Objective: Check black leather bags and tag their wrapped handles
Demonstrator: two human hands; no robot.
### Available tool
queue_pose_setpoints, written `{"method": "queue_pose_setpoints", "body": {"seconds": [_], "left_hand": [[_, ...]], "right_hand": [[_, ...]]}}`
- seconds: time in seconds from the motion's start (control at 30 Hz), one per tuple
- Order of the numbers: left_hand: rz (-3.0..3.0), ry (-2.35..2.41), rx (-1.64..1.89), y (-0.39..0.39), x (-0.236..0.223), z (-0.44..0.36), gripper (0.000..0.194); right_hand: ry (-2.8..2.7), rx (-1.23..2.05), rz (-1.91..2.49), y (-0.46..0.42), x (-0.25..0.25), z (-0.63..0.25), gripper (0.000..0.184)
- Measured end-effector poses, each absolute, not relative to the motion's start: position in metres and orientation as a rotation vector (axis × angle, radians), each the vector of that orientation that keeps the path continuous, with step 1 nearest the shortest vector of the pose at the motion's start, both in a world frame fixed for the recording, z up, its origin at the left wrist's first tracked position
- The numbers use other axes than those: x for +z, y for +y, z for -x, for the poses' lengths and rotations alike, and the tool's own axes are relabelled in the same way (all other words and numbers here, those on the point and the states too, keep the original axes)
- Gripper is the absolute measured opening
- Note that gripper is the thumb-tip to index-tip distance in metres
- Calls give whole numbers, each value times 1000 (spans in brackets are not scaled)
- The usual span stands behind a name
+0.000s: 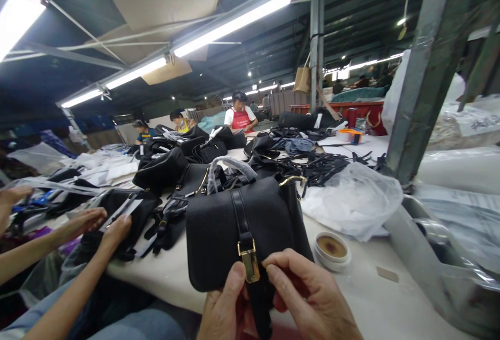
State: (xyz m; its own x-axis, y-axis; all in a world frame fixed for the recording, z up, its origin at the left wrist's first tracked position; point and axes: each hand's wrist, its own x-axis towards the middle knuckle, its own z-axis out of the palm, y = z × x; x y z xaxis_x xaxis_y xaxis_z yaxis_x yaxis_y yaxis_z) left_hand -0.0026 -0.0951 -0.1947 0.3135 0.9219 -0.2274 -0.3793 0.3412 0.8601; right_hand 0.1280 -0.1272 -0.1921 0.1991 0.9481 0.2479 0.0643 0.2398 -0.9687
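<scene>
The rectangular gold metal clasp [250,266] on the black leather handbag [219,225] runs roughly twelve-to-six: one o'clock from the nearer left hand [223,306], pinching the bag there; ten o'clock from the right hand [310,293], fingertips together, contents unclear.

Dark ceiling [371,12], bright tube lights [234,25], grey metal post [429,69]; long pale worktable [375,303]

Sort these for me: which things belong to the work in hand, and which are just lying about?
In the work: black bag, gold buckle, strap, left hand, right hand.

Seemingly just lying about: crumpled plastic, brown scrap, white tub (use unclear).
</scene>
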Motion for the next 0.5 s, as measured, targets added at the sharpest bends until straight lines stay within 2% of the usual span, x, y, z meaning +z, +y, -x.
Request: {"method": "queue_pose_setpoints", "body": {"seconds": [0.13,0.3,0.5], "left_hand": [[-799,813,946,-90,-204,7,48],[-861,887,957,-88,-215,11,52],[-922,1004,1035,-84,-226,16,54]], "right_hand": [[-1172,870,1148,-127,-191,-128,35],[-1275,837,1142,-122,-192,-126,25],[-1555,224,1394,-110,-188,-124,29]]}}
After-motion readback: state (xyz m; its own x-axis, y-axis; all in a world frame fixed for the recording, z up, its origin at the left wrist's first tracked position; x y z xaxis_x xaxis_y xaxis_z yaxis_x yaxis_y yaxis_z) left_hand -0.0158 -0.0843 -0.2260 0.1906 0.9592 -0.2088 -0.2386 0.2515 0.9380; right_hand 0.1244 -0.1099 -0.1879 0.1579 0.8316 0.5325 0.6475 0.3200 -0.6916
